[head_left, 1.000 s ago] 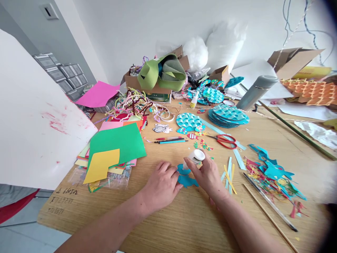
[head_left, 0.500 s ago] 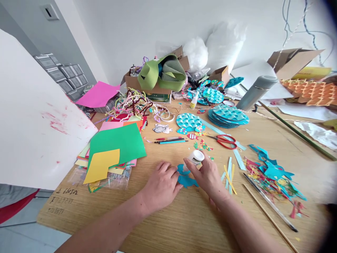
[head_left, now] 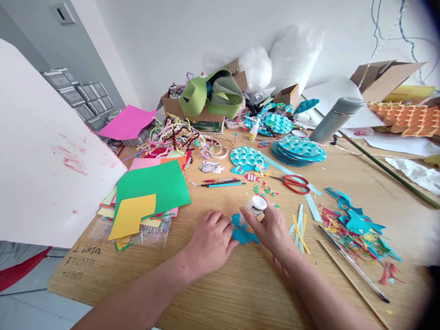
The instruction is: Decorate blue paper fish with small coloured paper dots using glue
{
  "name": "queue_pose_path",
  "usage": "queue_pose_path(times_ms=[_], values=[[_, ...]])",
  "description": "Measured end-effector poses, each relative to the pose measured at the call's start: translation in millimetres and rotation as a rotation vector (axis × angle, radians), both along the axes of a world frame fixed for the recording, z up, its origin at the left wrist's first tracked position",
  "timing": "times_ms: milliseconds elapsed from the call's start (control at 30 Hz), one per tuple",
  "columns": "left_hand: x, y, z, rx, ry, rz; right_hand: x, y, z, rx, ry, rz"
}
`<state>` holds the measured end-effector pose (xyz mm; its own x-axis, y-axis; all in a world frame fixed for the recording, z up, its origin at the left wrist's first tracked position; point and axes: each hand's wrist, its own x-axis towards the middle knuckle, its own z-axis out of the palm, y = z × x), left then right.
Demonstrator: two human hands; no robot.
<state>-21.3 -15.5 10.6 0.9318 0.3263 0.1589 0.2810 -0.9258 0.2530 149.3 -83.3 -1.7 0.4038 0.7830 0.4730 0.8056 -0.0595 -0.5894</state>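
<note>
While the left hand (head_left: pixel 211 240) rests, loosely spread, against the blue paper cutout (head_left: pixel 245 236), the right hand (head_left: pixel 271 229) pinches a tipped white bottle (head_left: pixel 256 204) over it — all on the near side of the red-handled scissors (head_left: pixel 284 180). Around the scissors spreads a wood-grained tabletop (head_left: pixel 240 293); left of them lies a green sheet (head_left: pixel 158 183), right of them a heap of paper scraps (head_left: pixel 360 233); beyond them stand a grey flask (head_left: pixel 335 121) and — farthest back — a pale wall (head_left: pixel 192 30).

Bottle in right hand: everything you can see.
The bottle is white, plastic by its look, with a rounded base and some dark marking on its side. It is gripped in the right hand, tilted base-up, over the blue paper. Its tip shows too poorly to tell whether it touches the paper.
</note>
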Motion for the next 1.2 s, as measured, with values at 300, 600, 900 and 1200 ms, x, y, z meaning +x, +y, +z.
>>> queue_pose_path(times_ms=[300,600,900,1200], values=[[-0.6,-0.1,-0.1,0.008,-0.003,-0.003,0.5,0.6,-1.2,0.009,-0.017,-0.024],[-1.0,0.4,-0.1,0.015,0.000,-0.003,0.5,0.4,-0.6,0.006,0.013,-0.032],[-0.2,0.9,-0.1,0.005,-0.001,0.001,0.7,1.1,0.1,-0.001,0.031,-0.031],[-0.1,0.1,-1.0,0.019,-0.013,0.003,3.6,0.7,6.3,-0.005,0.120,-0.088]])
